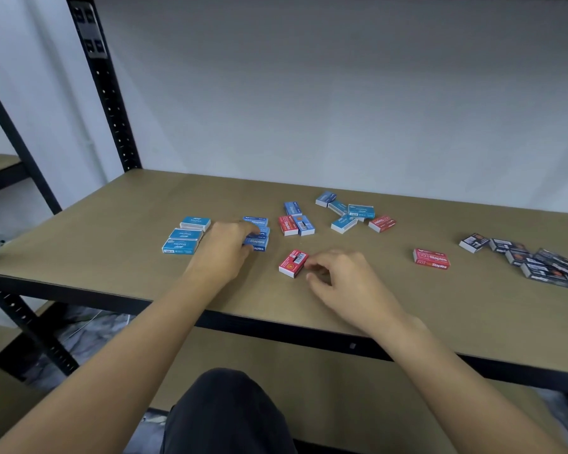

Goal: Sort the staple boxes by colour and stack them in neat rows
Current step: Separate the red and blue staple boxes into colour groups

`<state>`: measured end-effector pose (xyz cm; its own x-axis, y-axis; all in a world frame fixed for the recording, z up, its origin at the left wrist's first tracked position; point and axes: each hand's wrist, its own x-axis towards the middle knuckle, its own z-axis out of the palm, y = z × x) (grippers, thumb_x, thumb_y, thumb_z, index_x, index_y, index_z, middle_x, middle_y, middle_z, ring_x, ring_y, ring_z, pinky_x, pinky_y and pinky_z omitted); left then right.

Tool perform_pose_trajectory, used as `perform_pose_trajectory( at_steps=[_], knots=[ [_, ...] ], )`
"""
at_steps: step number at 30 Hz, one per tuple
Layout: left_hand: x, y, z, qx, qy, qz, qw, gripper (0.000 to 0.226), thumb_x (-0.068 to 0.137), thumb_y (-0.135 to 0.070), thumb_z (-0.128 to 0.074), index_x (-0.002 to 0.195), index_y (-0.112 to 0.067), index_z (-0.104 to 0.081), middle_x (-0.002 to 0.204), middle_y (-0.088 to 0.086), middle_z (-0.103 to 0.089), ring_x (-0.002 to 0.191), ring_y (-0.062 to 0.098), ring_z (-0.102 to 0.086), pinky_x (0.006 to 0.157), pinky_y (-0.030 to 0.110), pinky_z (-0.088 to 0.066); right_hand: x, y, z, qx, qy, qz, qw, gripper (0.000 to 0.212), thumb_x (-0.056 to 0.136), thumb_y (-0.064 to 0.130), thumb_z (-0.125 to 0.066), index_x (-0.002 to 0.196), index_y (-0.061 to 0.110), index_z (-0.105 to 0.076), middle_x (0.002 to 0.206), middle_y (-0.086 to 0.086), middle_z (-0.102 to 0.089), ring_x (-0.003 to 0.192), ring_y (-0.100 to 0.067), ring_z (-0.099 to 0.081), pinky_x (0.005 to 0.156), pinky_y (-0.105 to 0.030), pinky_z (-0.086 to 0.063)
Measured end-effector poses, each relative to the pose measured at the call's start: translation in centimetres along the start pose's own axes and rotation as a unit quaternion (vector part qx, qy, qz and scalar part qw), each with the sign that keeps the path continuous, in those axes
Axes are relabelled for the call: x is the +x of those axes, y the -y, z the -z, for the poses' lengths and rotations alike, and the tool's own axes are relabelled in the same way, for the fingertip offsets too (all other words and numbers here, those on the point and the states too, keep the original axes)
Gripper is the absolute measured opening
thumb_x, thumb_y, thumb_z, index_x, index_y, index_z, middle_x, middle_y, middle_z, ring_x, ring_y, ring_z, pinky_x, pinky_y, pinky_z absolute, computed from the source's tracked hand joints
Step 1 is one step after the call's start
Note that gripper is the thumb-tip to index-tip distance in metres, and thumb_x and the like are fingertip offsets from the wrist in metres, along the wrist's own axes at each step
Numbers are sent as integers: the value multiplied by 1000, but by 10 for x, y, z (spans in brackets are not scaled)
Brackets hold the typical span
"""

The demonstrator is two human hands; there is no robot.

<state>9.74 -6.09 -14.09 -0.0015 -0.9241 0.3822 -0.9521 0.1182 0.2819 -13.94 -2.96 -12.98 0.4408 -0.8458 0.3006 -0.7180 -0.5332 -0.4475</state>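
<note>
Head view: both forearms reach forward from the bottom edge onto a tan shelf [112, 224] in a black rack.

The left hand [222, 253] lies palm down. Its fingers stretch toward 1 o'clock over a small group of dark-blue boxes [258, 239], and the thumb rests against the nearest one's left end. The fingers hide the contact, so I cannot tell whether they clamp a box or only rest on it.

At 9 o'clock from that hand, three light-blue boxes [186, 235] lie flat in a tidy row running front to back.

The right hand [345, 283] is angled toward 10 o'clock with the wrist low and the fingers loosely curled. It holds nothing. The index tip sits at the right corner of a lone red box [294, 263] and the thumb is clear of it.

At 12 o'clock from that box, a red and blue trio [295, 221] lies side by side. Further toward 1 o'clock is a loose blue cluster [345, 211] with another red one [381, 223] at its right.

At 3 o'clock from the right hand sits a red pair [431, 258]. Beyond it, by the frame's right edge, lies a jumble of black boxes [522, 260].

A dark-clad knee [223, 411] shows at 6 o'clock.
</note>
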Motion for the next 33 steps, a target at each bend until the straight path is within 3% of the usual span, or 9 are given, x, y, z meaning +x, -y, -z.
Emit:
perform_pose_trajectory(
  at_steps=[5,11,15,19,22,25,27,30,33],
  knots=[
    [14,-23,5,-32,-1,-10,999,24,88,-19,-66,112,-21,-68,110,-1,-67,96,20,-62,79,31,-50,4,-10,12,25,-32,-14,999,20,91,23,-59,104,23,-73,93,8,-71,85,-3,-60,79,-22,-50],
    [59,-51,-9,-73,47,7,996,22,89,-17,-62,109,-16,-70,100,5,-70,87,21,-63,59,27,-49,9,-34,24,29,-50,-40,998,16,89,20,-60,96,20,-74,86,7,-70,77,-4,-61,75,-24,-51],
    [81,-66,-25,-45,74,7,996,19,88,-19,-63,104,-19,-74,104,4,-70,98,24,-64,81,37,-54,12,-48,27,25,-58,-43,997,14,87,19,-60,90,20,-74,83,8,-69,75,-6,-60,74,-29,-52],
    [90,-80,-33,3,103,-42,994,15,88,-34,-66,97,-27,-77,93,-4,-71,88,17,-61,74,34,-52,14,-60,28,29,-58,-49,997,12,86,24,-61,87,23,-73,79,8,-67,75,-9,-60,72,-35,-53],
    [94,-91,-37,8,103,-70,992,18,88,-36,-66,98,-26,-76,84,-3,-66,80,15,-55,65,26,-41,13,-66,29,33,-57,-51,997,14,85,24,-61,89,22,-74,81,6,-69,77,-13,-62,73,-38,-54],
    [97,-101,-44,-9,114,-85,990,19,86,-37,-68,94,-22,-76,76,-2,-62,75,17,-56,61,28,-41,11,-69,29,31,-44,-49,997,16,83,21,-60,87,23,-75,82,6,-71,78,-12,-63,74,-39,-54],
    [96,-107,-49,-32,121,-89,988,23,84,-40,-70,92,-18,-74,81,1,-66,79,18,-60,66,31,-46,9,-71,29,34,-40,-44,998,18,84,16,-59,88,21,-75,81,6,-73,77,-10,-65,75,-37,-54],
    [92,-109,-48,-112,94,-57,988,25,88,-28,-67,111,-16,-70,102,4,-70,95,16,-64,87,29,-50,6,-71,32,37,-42,-49,997,28,89,6,-54,99,19,-76,92,4,-75,76,0,-66,79,-22,-52],
    [85,-98,-39,-114,51,-36,992,29,91,-14,-62,119,-18,-67,111,2,-71,99,12,-64,86,19,-42,5,-71,34,37,-48,-49,997,29,90,6,-53,102,21,-75,95,5,-74,79,1,-66,81,-21,-51]
  ],
)
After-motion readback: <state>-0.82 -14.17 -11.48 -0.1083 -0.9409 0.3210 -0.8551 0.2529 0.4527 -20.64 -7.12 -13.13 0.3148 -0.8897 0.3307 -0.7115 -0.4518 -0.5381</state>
